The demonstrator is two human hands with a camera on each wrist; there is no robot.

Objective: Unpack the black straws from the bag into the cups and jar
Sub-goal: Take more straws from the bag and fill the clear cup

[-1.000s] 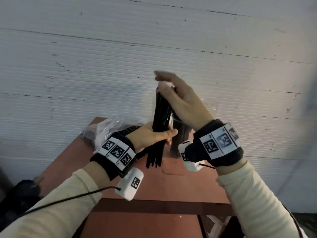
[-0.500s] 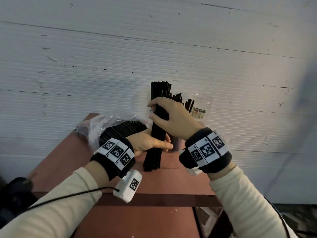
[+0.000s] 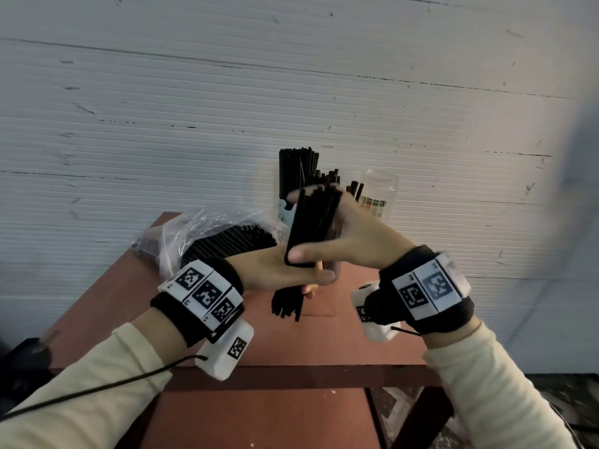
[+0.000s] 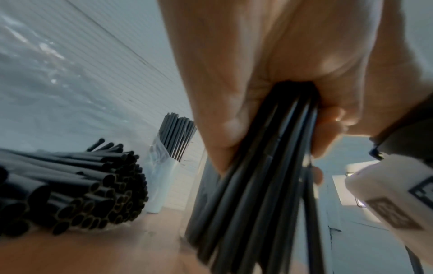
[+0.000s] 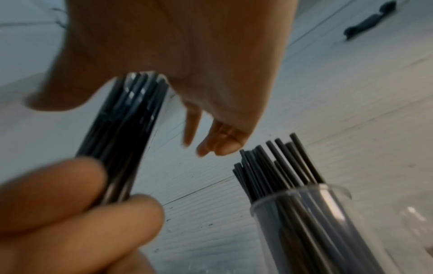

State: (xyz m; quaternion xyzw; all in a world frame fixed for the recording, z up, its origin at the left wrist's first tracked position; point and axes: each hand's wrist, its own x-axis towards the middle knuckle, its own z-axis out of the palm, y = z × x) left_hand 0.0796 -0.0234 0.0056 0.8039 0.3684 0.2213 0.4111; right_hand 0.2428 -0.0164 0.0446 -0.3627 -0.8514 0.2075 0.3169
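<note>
My left hand (image 3: pixel 285 273) grips the lower part of a bundle of black straws (image 3: pixel 316 222) above the red-brown table (image 3: pixel 291 345). The bundle leans up to the right. My right hand (image 3: pixel 356 241) holds its upper part, thumb across the front and fingers behind. In the right wrist view the bundle (image 5: pixel 126 129) passes between thumb and palm. A clear plastic bag (image 3: pixel 207 228) of straws lies at the left. Behind the hands stand a white cup (image 3: pixel 285 212) packed with straws, a clear cup (image 5: pixel 304 213) with straws, and a clear jar (image 3: pixel 377 196).
A white ribbed wall (image 3: pixel 291 92) rises right behind the table. The table's front edge (image 3: pixel 308 372) lies under my wrists, with floor beyond it at the lower right. A dark object (image 3: pixel 22 354) sits low at the far left.
My right hand slid down from the bundle's top to its middle and now lies with the thumb across it. The bundle tilted to the right. My left hand kept its grip.
</note>
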